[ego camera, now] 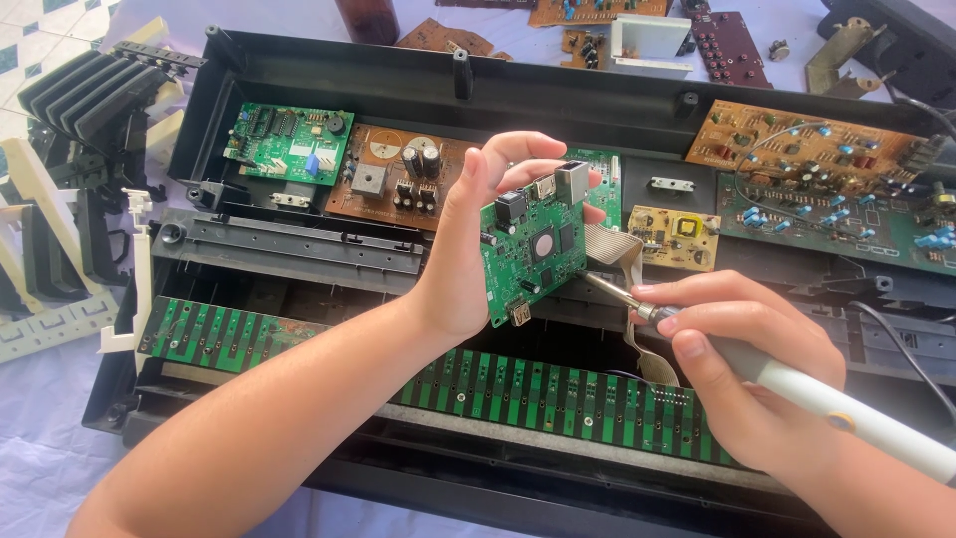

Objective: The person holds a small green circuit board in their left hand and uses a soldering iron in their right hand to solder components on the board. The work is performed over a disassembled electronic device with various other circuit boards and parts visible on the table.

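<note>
My left hand [478,234] holds a small green circuit board [533,249] upright above an opened black keyboard case [329,85]. A silver port and black connectors sit on the board's top edge. My right hand [742,344] grips a soldering iron with a pale grey handle [846,408]. Its thin metal tip [604,287] reaches the board's lower right edge. A flat grey ribbon cable [622,254] hangs from behind the board.
A long green key-contact strip [558,394] runs across the case front. Inside at the back lie a green board [289,144], brown boards [393,179] and an orange board [797,139]. Black and white keys [75,110] are piled at left. Loose boards lie beyond the case.
</note>
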